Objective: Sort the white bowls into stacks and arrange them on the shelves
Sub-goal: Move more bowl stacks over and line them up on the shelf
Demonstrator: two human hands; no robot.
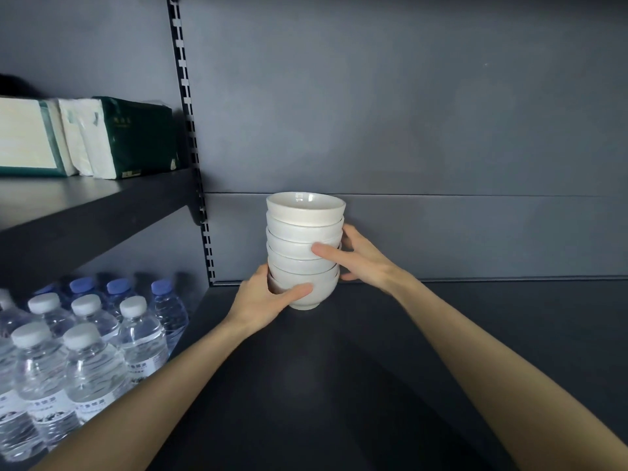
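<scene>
Two forearms point(163, 389) are stretched over the dark shelf point(441, 351). Near its back left corner the stack of white bowls point(304, 229) is gripped. The left hand point(268, 300) is curled round the lowest bowl and the right hand point(360, 258) round the middle. This stack appears set down but not yet released. No other bowls are shown.

- You're facing what looks like a shop or stockroom: dark metal shelves point(441, 334) set against a plain grey back panel point(407, 96).
- A slotted upright point(195, 147) carries the shelf brackets, as store racking does.
- Many identical water bottles point(91, 355) stand packed in rows on the lower left shelf.
- Wrapped tissue packs point(136, 137) sit side by side on the shelf above them.
- White bowls point(304, 246) are stacked several high, like stock.
</scene>
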